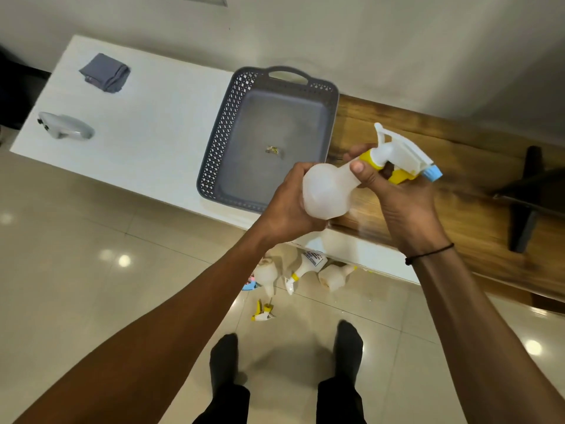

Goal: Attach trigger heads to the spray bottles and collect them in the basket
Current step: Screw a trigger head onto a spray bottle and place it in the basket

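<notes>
A translucent spray bottle (327,191) is gripped at its base by the left hand (287,206), likely steadied while its trigger head (400,157) is gripped by the right hand (400,194) for tightening. The gray basket (220,139), just beyond the grip, is set on a white table (146,133); below, loose bottles (305,270) are scattered on glossy tile.

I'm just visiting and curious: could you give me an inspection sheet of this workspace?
Surface: white counter, wooden top beside it.
Job's things: bottle with trigger head in both hands; basket holds no bottles, only a small scrap; more bottles and a loose head on the floor.
Clutter: grey cloth, grey handle-shaped object.
Grippers: left hand grips the bottle; right hand holds its neck.
Cables: nothing seen.
Surroundings: tiled floor, wall.
</notes>
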A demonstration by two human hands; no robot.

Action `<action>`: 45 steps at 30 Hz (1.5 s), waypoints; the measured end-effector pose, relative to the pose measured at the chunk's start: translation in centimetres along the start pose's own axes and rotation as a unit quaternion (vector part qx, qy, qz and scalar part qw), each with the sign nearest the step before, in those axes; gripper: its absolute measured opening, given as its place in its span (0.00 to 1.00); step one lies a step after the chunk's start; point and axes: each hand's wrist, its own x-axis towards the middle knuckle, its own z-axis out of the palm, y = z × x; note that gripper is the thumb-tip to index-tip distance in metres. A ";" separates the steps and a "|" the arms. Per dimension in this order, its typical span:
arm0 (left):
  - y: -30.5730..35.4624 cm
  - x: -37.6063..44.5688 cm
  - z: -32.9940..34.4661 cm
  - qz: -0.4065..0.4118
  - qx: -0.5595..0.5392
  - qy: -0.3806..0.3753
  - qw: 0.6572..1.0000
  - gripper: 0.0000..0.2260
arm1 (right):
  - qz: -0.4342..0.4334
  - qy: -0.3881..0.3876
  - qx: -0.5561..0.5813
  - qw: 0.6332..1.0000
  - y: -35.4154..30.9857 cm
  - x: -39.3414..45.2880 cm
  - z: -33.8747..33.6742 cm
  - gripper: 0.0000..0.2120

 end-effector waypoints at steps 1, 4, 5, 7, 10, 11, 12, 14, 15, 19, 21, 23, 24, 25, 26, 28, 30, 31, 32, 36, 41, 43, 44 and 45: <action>-0.1 -0.2 0.1 0.004 0.008 0.026 1.000 0.45 | -0.001 0.002 0.001 1.000 0.1 0.2 0.4 0.13; 0.1 -1.1 0.6 0.040 0.053 0.099 0.993 0.49 | 0.007 0.059 0.044 0.997 0.3 0.4 1.8 0.10; 0.1 -1.5 0.6 0.060 0.053 0.109 0.991 0.50 | 0.013 0.084 0.069 0.994 0.4 0.4 2.2 0.09; -0.1 -2.3 0.6 0.102 0.004 0.121 0.987 0.49 | 0.030 0.115 0.115 0.986 0.5 0.4 3.1 0.07; 0.4 -3.2 0.1 0.079 -0.198 0.160 0.964 0.38 | 0.039 0.134 0.161 0.977 0.7 0.4 3.9 0.08; 0.7 -3.2 -0.5 0.038 -0.277 0.179 0.943 0.33 | 0.041 0.137 0.171 0.975 0.7 0.5 4.0 0.09; 0.9 -3.1 -1.3 -0.015 -0.344 0.180 0.921 0.28 | 0.046 0.140 0.184 0.972 0.7 0.6 4.0 0.11; 0.9 -2.6 -3.2 -0.128 -0.437 0.092 0.886 0.30 | 0.049 0.149 0.211 0.965 0.6 0.8 4.2 0.20; 1.1 -2.6 -4.2 -0.173 -0.447 0.031 0.877 0.34 | 0.048 0.148 0.216 0.964 0.6 0.9 4.3 0.22; 1.6 -2.4 -5.9 -0.229 -0.448 -0.085 0.860 0.25 | 0.038 0.099 0.169 0.980 0.7 0.8 4.8 0.07; 1.3 -2.2 -6.3 -0.222 -0.489 -0.071 0.841 0.20 | 0.047 0.087 0.174 0.980 0.5 0.6 5.1 0.08; 0.5 -2.2 -6.8 -0.192 -0.503 -0.058 0.840 0.14 | 0.060 0.071 0.177 0.980 0.4 0.8 5.1 0.09; 0.0 -2.2 -6.9 -0.164 -0.497 -0.059 0.850 0.15 | 0.068 0.065 0.172 0.981 0.4 1.0 5.0 0.09; -0.4 -2.1 -6.9 -0.129 -0.475 -0.063 0.868 0.20 | 0.079 0.063 0.163 0.982 0.6 1.2 4.9 0.09; -0.8 -2.1 -6.9 -0.093 -0.435 -0.065 0.893 0.27 | 0.091 0.060 0.152 0.982 0.7 1.3 4.8 0.08; -1.3 -2.0 -7.0 -0.022 -0.306 -0.052 0.950 0.39 | 0.119 0.052 0.146 0.981 1.0 1.4 4.8 0.08; -1.7 -1.7 -7.0 0.028 -0.157 -0.019 0.987 0.47 | 0.137 0.056 0.149 0.978 1.4 1.3 4.9 0.09; -1.9 -1.7 -6.9 0.041 -0.103 0.003 0.994 0.49 | 0.138 0.061 0.150 0.977 1.6 1.2 5.0 0.09; -2.2 -1.8 -6.7 0.045 -0.071 0.026 0.996 0.50 | 0.133 0.065 0.151 0.977 1.7 1.1 5.2 0.09; -3.6 -2.4 -5.9 0.005 -0.104 0.048 0.993 0.55 | 0.107 0.077 0.151 0.980 2.0 1.1 5.8 0.14; -2.3 -2.2 -8.9 -0.209 -0.422 -0.146 0.870 0.36 | 0.089 0.063 0.145 0.983 2.0 1.2 5.7 0.16; -1.8 -1.7 -9.5 -0.246 -0.405 -0.136 0.870 0.38 | 0.089 0.052 0.147 0.984 2.0 1.1 5.4 0.15; -1.6 -1.6 -9.3 -0.235 -0.408 -0.130 0.872 0.34 | 0.091 0.048 0.154 0.983 2.0 1.1 5.2 0.15; -1.5 -1.5 -9.1 -0.216 -0.409 -0.113 0.879 0.27 | 0.093 0.048 0.162 0.981 1.9 1.2 5.1 0.14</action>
